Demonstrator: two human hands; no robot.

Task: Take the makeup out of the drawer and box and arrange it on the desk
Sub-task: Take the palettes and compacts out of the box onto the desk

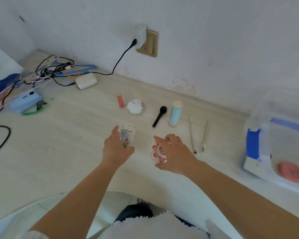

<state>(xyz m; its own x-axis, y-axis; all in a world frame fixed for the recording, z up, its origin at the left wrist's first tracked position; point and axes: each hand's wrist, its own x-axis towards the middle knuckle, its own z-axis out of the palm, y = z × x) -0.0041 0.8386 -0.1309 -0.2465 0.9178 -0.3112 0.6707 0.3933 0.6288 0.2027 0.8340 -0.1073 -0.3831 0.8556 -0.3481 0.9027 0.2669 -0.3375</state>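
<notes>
Each grip is closed on a compact, left hand (116, 148) holding the bluish compact (126, 137), right hand (174, 153) the pink compact (158, 152), low over the table (67, 144), probably to extend the row beside the black brush (160, 116).

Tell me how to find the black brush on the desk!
Start at the wall socket and come down to the row of makeup on the desk. The black brush lies just left of the upright pale blue tube. It alone is all black, with a round fluffy head.
</notes>
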